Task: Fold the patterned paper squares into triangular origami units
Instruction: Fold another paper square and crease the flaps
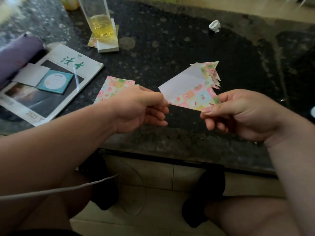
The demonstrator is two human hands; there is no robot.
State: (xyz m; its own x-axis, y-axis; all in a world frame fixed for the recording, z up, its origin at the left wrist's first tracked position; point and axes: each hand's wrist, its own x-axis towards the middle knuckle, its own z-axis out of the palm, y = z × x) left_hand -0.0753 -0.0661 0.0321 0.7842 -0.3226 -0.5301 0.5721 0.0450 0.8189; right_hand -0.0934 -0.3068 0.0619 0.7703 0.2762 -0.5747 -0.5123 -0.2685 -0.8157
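Note:
A patterned paper square (189, 89), white on its back and partly folded over, hangs above the dark table between both hands. My left hand (141, 108) pinches its left corner. At its lower right corner my right hand (238, 113) pinches it between thumb and fingers. A stack of unfolded patterned squares (114, 87) lies flat on the table, partly hidden behind my left hand. Several folded triangular units (215, 77) lie fanned out just behind the held paper, with only their points showing.
A tall glass of yellow liquid (100, 23) stands on a white coaster at the back. A magazine (56, 79) with a small teal booklet on it lies left. A crumpled white scrap (214, 26) sits far right. The table's front edge (170, 159) runs below my hands.

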